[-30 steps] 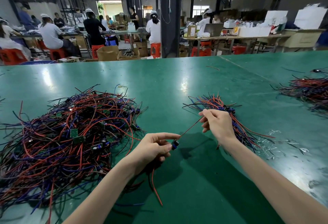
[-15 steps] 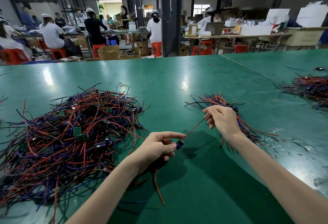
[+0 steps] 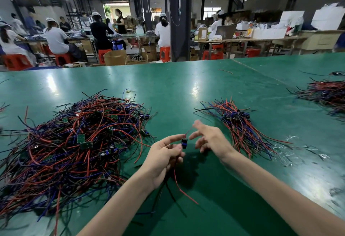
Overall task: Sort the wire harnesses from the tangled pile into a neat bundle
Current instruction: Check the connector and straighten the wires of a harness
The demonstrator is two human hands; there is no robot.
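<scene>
The green counter [image 3: 186, 86] carries the tangled pile [image 3: 74, 142] at left and the neat bundle [image 3: 242, 129] at right, wires running far-left to near-right. Between them the left hand [image 3: 162, 157] pinches 1 harness [image 3: 184, 141]. The right hand [image 3: 211, 138], nearer the bundle, has spread, blurred fingers [image 3: 200, 126] at the harness's red lead. I cannot tell whether they grip it.

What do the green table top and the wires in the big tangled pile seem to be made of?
The table top looks like a green vinyl or rubber mat, semi-glossy: it mirrors the ceiling lamps as soft patches. The wires of the tangled pile seem plastic-insulated, red, blue and black, fairly matte: they bend in loose curves. Any core is hidden.
</scene>
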